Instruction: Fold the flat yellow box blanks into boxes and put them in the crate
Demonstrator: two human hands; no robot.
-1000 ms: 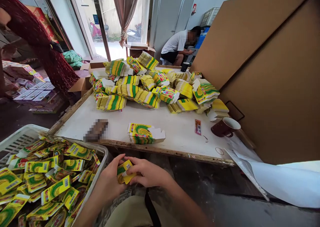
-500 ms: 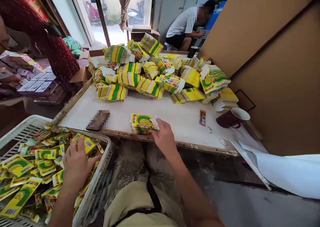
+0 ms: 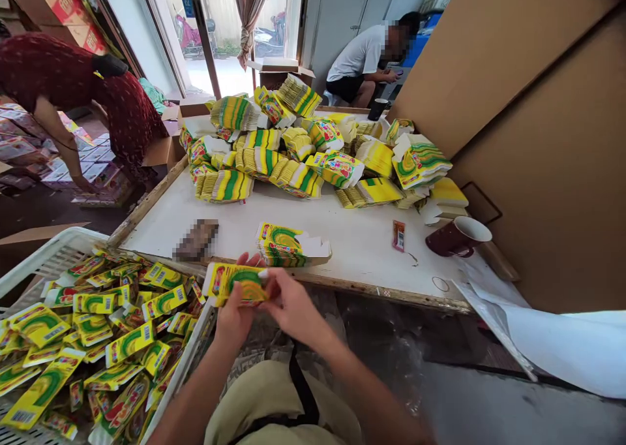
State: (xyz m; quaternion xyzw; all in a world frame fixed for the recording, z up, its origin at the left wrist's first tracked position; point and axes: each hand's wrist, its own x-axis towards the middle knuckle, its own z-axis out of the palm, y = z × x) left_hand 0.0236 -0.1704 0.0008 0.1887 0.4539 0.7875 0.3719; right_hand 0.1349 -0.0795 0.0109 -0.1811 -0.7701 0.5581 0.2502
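In the head view, both hands are together on one box (image 3: 239, 282): the left hand (image 3: 233, 318) clamps its body, thumb across the printed face, while the right hand (image 3: 293, 305) pinches its right end. The box is held up by the near edge of the surface (image 3: 362, 236), left of that edge's middle. The step in hand looks like opening out or folding that end; which, I cannot tell. The move seems to call for a steady left grip and light right fingertips, lest the card crease. A stack (image 3: 281, 243) lies along the near edge; a crate (image 3: 78, 233) of boxes stands beside the near-left corner.
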